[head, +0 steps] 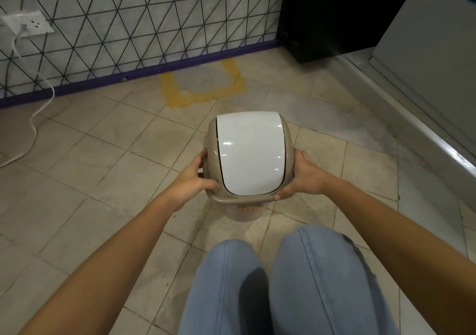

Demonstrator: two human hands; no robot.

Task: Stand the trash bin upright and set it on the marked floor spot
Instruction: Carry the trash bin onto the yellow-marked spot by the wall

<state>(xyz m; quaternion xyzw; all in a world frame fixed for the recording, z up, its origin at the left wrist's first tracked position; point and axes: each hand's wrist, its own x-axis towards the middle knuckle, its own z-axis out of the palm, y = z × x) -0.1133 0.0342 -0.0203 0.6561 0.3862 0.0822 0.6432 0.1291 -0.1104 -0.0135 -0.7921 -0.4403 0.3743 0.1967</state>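
Observation:
A small beige trash bin (248, 154) with a white swing lid stands upright, seen from above, in the middle of the tiled floor. My left hand (193, 177) grips its left side under the rim. My right hand (302, 173) grips its right side. Whether its base touches the floor I cannot tell. The marked spot (203, 83), a square outlined in yellow tape, lies beyond the bin against the wall's purple baseboard, with nothing on it.
My knees in blue jeans (283, 283) are just behind the bin. A white cable (38, 108) runs from a wall socket (29, 24) down across the floor at left. A black cabinet (322, 18) and a grey ledge (412, 108) bound the right side.

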